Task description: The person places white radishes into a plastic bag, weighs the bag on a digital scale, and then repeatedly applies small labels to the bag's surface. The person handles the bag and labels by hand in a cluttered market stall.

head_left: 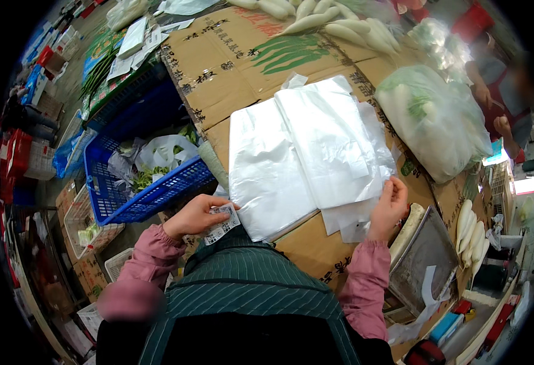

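Note:
Two stacks of flat white plastic bags point(265, 170) lie side by side on a cardboard-covered table point(224, 70), the right stack overlapping the left. My left hand point(191, 215) is closed on a small printed paper slip point(223, 227), pinched between thumb and fingers beside the stack's lower left corner. Over the lower right corner of the right stack, my right hand point(389, 210) has thumb and fingertips together on the thin edge of a plastic bag point(373, 176). Pink sleeves cover both forearms, and a green striped apron point(248, 274) shows between them.
A blue plastic basket point(160, 196) with greens and bags stands left of the table. White radishes point(315, 21) lie at the far edge; a clear bag of radishes point(431, 121) sits at right. Nearer are a metal tray point(422, 258) and more radishes point(471, 234). Another person's hand point(503, 128) shows at right.

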Available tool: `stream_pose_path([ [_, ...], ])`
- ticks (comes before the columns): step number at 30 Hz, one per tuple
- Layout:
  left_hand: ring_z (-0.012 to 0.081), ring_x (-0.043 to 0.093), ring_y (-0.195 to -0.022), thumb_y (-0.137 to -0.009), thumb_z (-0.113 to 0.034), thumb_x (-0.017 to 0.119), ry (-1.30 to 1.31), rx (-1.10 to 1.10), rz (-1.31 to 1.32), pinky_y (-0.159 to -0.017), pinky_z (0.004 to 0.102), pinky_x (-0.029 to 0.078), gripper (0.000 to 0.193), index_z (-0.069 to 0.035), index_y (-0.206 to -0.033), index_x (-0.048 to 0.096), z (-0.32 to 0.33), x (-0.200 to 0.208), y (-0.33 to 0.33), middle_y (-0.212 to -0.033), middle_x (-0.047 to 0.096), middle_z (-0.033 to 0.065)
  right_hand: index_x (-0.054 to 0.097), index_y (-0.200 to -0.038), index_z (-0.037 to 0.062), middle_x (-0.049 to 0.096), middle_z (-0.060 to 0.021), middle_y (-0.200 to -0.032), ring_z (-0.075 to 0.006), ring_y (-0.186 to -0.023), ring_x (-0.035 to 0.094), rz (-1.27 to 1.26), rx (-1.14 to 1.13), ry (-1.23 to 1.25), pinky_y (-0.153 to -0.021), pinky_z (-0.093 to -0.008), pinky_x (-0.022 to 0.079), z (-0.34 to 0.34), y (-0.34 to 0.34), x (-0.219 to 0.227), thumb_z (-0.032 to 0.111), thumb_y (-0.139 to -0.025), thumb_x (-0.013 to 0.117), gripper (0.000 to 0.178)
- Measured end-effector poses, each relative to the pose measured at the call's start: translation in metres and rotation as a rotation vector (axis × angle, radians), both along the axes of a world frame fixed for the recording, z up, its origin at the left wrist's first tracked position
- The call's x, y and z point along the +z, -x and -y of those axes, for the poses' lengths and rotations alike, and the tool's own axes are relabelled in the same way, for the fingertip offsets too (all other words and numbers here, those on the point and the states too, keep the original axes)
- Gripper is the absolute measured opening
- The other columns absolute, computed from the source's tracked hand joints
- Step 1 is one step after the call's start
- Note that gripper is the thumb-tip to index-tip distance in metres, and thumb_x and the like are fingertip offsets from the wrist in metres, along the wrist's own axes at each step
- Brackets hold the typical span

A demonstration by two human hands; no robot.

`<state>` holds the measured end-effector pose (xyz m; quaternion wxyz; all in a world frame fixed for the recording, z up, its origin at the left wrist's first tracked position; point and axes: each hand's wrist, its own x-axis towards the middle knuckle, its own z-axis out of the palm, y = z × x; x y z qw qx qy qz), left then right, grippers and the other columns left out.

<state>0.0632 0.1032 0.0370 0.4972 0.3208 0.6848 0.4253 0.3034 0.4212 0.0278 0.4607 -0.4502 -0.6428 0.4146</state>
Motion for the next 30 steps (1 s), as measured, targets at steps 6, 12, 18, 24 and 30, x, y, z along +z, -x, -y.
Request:
stream_pose_path([
  [6, 0.0187, 0.059, -0.057, -0.072, -0.025, 0.069, 0.14, -0.016, -0.294, -0.058, 0.0331, 0.048, 0.027, 0.002, -0.078, 0.067, -0.052, -0.016, -0.005, -0.062, 0.061, 0.0145, 0.061, -0.102, 0.0048, 0.062, -0.0058, -0.084, -0.0131, -0.07, 0.057, 0.133, 0.722, -0.009, -0.062, -0.0271, 0.046, 0.099, 0.052, 0.013, 0.008, -0.084, 0.065, 0.019],
  [12, 0.0337, 0.064, -0.065, -0.066, -0.046, 0.072, 0.495, -0.045, -0.677, -0.059, 0.0378, 0.049, 0.046, -0.002, -0.08, 0.07, -0.064, -0.017, -0.011, -0.067, 0.063, 0.0188, 0.056, -0.099, 0.0104, 0.058, -0.0072, -0.087, -0.0281, -0.086, 0.058, 0.565, 1.054, -0.368, -0.07, -0.0388, 0.046, 0.144, 0.078, -0.03, 0.027, -0.07, 0.076, 0.039],
  [18, 0.007, 0.055, -0.059, -0.079, -0.017, 0.07, 0.226, -0.014, 0.023, -0.054, 0.0254, 0.046, 0.02, 0.001, -0.089, 0.068, 0.012, -0.025, 0.017, -0.072, 0.066, 0.0037, 0.062, -0.08, 0.0101, 0.057, -0.0065, -0.078, -0.0271, -0.079, 0.056, 0.508, 1.039, -0.348, -0.067, -0.0387, 0.044, 0.146, 0.072, -0.04, 0.022, -0.075, 0.07, 0.015],
  [24, 0.0055, 0.056, -0.063, -0.081, -0.015, 0.071, 0.167, 0.025, 0.266, -0.056, 0.0211, 0.045, 0.019, 0.001, -0.091, 0.068, 0.021, -0.01, 0.012, -0.075, 0.064, -0.0009, 0.067, -0.084, 0.0072, 0.061, -0.0098, -0.074, -0.0275, -0.073, 0.058, 0.387, 0.987, -0.099, -0.066, -0.0363, 0.045, 0.142, 0.067, -0.035, 0.019, -0.082, 0.064, 0.012],
  [30, 0.0032, 0.052, -0.068, -0.085, -0.016, 0.068, 0.072, -0.001, 0.287, -0.059, 0.0203, 0.042, 0.019, 0.001, -0.095, 0.068, 0.007, -0.006, 0.0, -0.076, 0.062, -0.0028, 0.066, -0.093, 0.0019, 0.066, -0.0066, -0.083, -0.012, -0.074, 0.059, 0.23, 0.817, 0.362, -0.069, -0.0255, 0.047, 0.102, 0.044, -0.027, 0.019, -0.091, 0.059, 0.019],
])
